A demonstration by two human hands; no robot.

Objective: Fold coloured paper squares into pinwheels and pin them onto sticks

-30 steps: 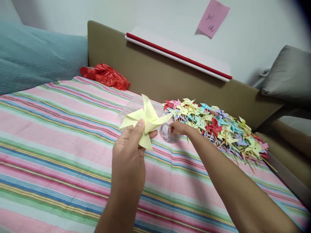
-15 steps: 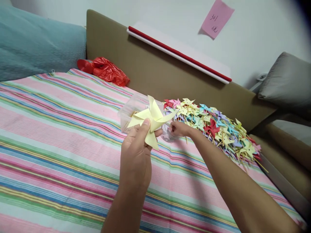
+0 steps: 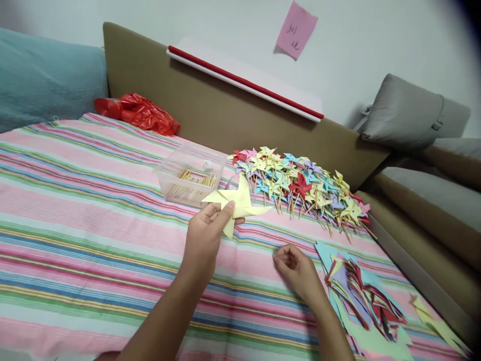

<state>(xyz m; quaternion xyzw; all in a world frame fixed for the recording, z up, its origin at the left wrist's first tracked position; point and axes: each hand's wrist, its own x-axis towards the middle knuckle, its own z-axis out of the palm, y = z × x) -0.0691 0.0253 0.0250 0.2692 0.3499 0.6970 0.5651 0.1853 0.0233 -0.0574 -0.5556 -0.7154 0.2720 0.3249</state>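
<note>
Nearest me, the striped cloth (image 3: 112, 250) fills the lower part of my view, with both forearms reaching in over it. At the right, close in, I have a stack of cut coloured papers (image 3: 361, 291) fanned out on larger pale green and blue sheets, and a few yellow paper pieces (image 3: 436, 321) lie beyond its right side.

My right hand (image 3: 296, 268) is just left of that stack, fingers curled and thumb near the index tip; I can't tell whether it pinches something small, or whether it touches the cloth. My left hand (image 3: 205, 235) grips a yellow paper pinwheel (image 3: 240, 200) between thumb and fingers, the blades spread toward the middle of my view, above the cloth.

Just behind the pinwheel I get a clear plastic box (image 3: 165, 178) with thin wooden sticks (image 3: 191, 185) inside, and a clear round container (image 3: 232, 184) beside it, partly hidden by the blades. To their right lies a heap of finished pinwheels (image 3: 293, 175) in yellow, red, blue, purple and pink, on sticks.

Farther back, a red plastic bag (image 3: 145, 114) sits against a brown panel (image 3: 139, 65), near a blue cushion (image 3: 48, 80). A pink note (image 3: 296, 30) hangs on the wall.
</note>
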